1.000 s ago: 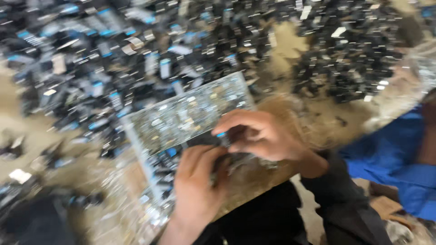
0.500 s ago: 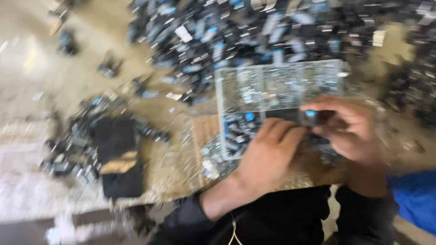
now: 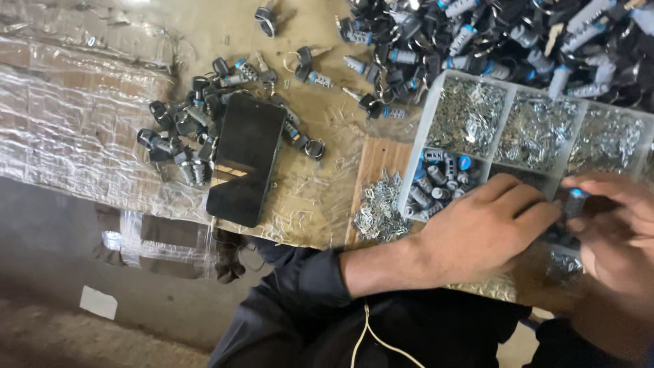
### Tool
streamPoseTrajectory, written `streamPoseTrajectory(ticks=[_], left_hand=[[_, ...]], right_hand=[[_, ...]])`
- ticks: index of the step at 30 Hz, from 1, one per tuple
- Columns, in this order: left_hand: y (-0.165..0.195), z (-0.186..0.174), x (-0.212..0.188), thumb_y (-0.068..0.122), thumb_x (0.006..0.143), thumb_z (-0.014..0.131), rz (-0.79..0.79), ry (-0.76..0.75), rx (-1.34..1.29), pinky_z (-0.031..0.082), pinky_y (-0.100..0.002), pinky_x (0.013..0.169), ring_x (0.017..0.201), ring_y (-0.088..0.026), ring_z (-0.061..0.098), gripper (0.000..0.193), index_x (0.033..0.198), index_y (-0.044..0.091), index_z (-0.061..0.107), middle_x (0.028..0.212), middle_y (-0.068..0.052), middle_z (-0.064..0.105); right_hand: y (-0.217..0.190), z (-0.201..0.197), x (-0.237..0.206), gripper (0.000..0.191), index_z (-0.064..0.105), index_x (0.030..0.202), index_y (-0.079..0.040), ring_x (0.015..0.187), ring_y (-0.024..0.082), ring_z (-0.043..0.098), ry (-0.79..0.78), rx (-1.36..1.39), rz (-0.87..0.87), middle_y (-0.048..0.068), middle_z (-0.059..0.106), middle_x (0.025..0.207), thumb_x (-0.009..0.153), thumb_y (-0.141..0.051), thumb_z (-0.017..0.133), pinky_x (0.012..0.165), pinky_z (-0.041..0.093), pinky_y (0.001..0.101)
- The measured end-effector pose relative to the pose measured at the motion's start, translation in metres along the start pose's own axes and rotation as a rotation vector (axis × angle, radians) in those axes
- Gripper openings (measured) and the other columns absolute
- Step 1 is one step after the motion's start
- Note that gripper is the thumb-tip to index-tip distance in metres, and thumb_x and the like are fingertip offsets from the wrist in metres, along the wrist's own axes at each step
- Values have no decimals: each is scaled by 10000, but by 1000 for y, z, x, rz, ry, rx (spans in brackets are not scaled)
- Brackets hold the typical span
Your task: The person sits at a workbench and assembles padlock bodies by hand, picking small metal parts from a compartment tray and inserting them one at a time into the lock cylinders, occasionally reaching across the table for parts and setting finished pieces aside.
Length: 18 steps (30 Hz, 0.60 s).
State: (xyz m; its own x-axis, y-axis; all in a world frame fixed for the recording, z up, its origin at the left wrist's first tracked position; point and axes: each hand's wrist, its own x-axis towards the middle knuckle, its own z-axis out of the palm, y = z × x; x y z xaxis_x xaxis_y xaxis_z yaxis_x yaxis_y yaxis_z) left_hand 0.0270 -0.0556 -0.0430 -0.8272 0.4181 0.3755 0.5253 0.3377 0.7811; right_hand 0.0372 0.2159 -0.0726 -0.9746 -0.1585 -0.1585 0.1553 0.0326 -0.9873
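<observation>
My left hand reaches across the near edge of a clear compartment tray, its fingertips meeting a small dark lock cylinder with a blue tip. My right hand curls around the same cylinder from the right. The cylinder sits between both hands, just above the tray. The tray's far compartments hold small shiny metal pieces, and a near one holds blue-tipped cylinders. My thumbs are hidden.
A large heap of dark lock cylinders and keys lies beyond the tray. A black phone rests among a smaller group of cylinders. Loose metal pieces lie beside the tray. The plastic-wrapped table edge drops to the floor.
The view has swung left and sharpened, so the phone and table edge show more fully. Both hands stay together at the tray's near side around the small cylinder.
</observation>
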Motion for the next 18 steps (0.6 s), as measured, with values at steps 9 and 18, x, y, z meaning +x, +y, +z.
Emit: streamPoseTrajectory(ticks=[9, 18], left_hand=[[0, 4, 0, 154, 822, 732, 16, -9, 6, 531, -373, 970, 1077, -298, 618, 450, 1234, 38, 596, 1139, -111, 629], [9, 5, 12, 157, 798, 754, -2, -27, -36, 527, -420, 993, 1128, -336, 614, 455, 1203, 30, 592, 1132, -118, 633]], right_hand=[[-14, 15, 3, 411, 599, 1331, -23, 1149, 143, 651, -8, 35, -21, 148, 651, 1333, 938, 78, 668, 1023, 545, 248], [-32, 23, 10, 365, 655, 1267, 5, 1164, 122, 669, -42, -93, -180, 123, 691, 1293, 918, 30, 757, 976, 543, 183]])
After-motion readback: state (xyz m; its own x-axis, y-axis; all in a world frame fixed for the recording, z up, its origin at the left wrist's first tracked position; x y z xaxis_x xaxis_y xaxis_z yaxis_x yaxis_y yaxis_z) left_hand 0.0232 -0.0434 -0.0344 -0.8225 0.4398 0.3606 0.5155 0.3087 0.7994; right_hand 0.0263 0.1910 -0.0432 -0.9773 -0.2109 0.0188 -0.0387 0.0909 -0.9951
